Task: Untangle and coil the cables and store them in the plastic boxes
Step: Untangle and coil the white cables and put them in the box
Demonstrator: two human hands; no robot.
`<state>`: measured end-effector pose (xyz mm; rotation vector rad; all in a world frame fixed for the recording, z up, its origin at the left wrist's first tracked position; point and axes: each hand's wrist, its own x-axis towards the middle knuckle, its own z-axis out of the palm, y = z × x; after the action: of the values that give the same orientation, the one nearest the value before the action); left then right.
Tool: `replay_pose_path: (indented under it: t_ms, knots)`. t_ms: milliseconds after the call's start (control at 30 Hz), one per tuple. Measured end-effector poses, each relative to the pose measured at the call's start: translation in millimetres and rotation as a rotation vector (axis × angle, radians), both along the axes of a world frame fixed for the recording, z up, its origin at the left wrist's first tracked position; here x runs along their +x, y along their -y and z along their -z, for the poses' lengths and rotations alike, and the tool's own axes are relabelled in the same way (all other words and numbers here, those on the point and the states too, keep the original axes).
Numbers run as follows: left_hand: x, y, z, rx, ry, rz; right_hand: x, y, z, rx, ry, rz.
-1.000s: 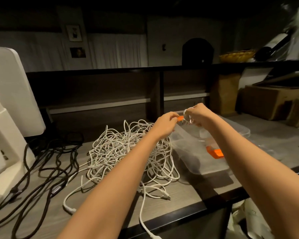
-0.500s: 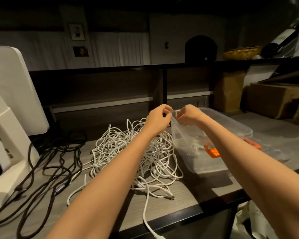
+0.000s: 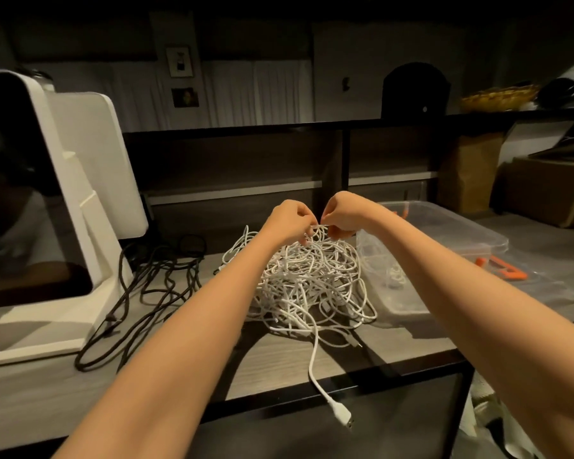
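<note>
I'm pinching one strand atop the white cable tangle point(image 3: 309, 279) with my left hand point(image 3: 290, 221) and right hand point(image 3: 343, 215), lifting it to find a free run; the tangle is sitting on the counter point(image 3: 279, 362) beside the plastic box point(image 3: 444, 236).

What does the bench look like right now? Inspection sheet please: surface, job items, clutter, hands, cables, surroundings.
Surface: grey wood-grain desk with dark front edge.
Job's things: tangled white cable pile; clear plastic box right of it, lid with orange clips beside it.
Clutter: white machine at left.
Grippers: left hand and right hand pinch strands at the pile's top.
Cables: black cable loose at left; one white USB plug hangs over the desk edge.
Surroundings: cardboard boxes, brown paper bag, shelf with basket.
</note>
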<state>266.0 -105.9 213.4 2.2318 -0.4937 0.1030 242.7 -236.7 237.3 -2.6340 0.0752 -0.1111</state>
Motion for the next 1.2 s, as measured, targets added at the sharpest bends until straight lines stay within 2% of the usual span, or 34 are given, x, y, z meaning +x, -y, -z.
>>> replay_pose_path:
  t_ms: [133,333,433,533,700,833,1033,1200]
  knots:
    - [-4,-19,9,0.01,-0.103,-0.007,0,-17,10,0.021,-0.105,-0.074]
    - [-1,-39,31,0.021,-0.189,0.015,10,-29,34,-0.132,-0.265,-0.21]
    - [8,-43,40,-0.002,-0.187,0.0,18,-28,42,-0.281,-0.273,-0.259]
    - [16,-45,50,0.046,-0.136,0.0,23,-24,51,-0.344,-0.275,-0.343]
    - [32,-46,66,0.103,-0.044,-0.023,32,-15,71,-0.377,-0.113,-0.418]
    - [40,-43,72,0.092,0.004,-0.043,42,-6,76,-0.291,0.04,-0.388]
    - [40,-40,67,0.058,-0.008,-0.039,49,-7,80,-0.164,0.292,-0.031]
    - [50,-51,73,-0.15,0.035,-0.132,58,-14,85,0.03,0.176,-0.098]
